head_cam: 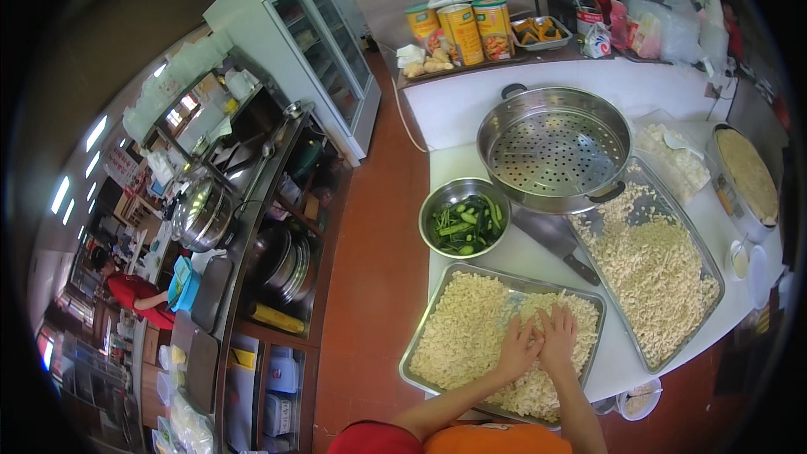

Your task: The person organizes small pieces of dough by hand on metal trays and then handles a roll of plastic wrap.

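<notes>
A metal tray (pixel 435 309) of pale, crumbly food pieces (pixel 463 328) lies at the table's near edge. My left hand (pixel 521 348) and my right hand (pixel 557 339) rest on the pieces in its right half, side by side, fingers spread and thumbs close together. Neither hand shows anything gripped; the undersides of the fingers are hidden. Behind the tray stands a steel bowl (pixel 423 227) of cut green vegetables (pixel 470 221). A cleaver (pixel 545 231) lies flat between this bowl and a second metal tray (pixel 678 198) of similar pale pieces.
A large perforated steamer pot (pixel 555 139) stands at the back, its rim over the cleaver's blade end. Right of it are a bag of white food (pixel 674 161) and an oval container (pixel 744 176). Yellow cans (pixel 460 34) line a ledge. A person in red (pixel 135 293) works far left.
</notes>
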Action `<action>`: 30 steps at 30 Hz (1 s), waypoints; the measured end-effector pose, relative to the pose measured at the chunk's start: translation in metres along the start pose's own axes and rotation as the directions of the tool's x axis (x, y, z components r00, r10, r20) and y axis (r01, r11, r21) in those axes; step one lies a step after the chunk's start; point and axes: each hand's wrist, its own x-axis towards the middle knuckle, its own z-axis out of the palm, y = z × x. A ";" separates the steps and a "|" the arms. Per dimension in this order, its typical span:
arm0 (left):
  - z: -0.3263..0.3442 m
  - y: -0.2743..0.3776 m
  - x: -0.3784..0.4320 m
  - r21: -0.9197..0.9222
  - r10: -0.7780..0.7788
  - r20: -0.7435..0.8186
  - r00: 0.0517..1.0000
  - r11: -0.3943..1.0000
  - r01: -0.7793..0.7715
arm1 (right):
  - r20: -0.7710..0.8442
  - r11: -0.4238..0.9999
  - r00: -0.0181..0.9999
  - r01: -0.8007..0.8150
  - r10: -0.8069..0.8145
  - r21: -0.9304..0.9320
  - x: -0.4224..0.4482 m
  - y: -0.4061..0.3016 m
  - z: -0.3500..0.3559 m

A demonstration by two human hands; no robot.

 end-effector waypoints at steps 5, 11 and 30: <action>-0.002 -0.005 -0.011 -0.006 -0.062 0.018 0.998 0.998 0.063 | 0.005 0.999 0.999 0.037 -0.037 -0.001 -0.005 -0.004 0.005; 0.002 -0.007 -0.007 0.017 0.025 -0.029 0.999 1.000 -0.025 | -0.008 0.999 1.000 0.008 -0.008 -0.053 -0.001 0.005 0.009; -0.020 -0.013 -0.018 0.017 -0.068 0.146 0.987 0.998 0.066 | -0.008 0.998 1.000 0.018 -0.018 -0.067 -0.002 -0.002 0.011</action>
